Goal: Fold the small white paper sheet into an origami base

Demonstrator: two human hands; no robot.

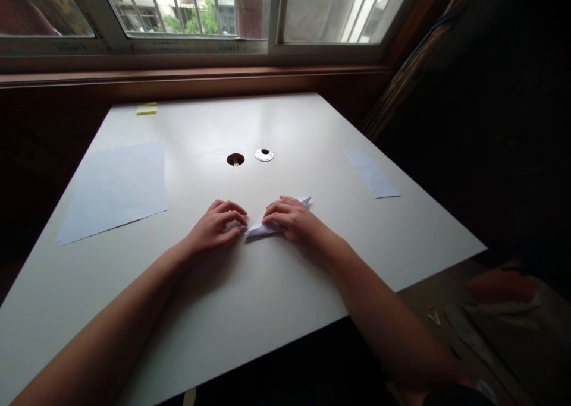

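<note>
On the white table (209, 299) lies a folded piece of white paper (264, 227), narrow and pointed at both ends. My right hand (289, 219) rests over its middle, fingers bent and pressing on it, hiding much of the folds. At the paper's left tip is my left hand (222, 223), its fingers curled and its thumb and fingertips close together at the corner. The far right point of the paper sticks out beyond my right fingers.
Large white sheets (120, 186) lie on the left, and a narrow paper strip (372, 173) on the right. Yellow sticky notes (147, 109) sit at the far left edge. A round cable hole (235, 159) and its metal ring cover (264, 154) are ahead, below the window (191, 13).
</note>
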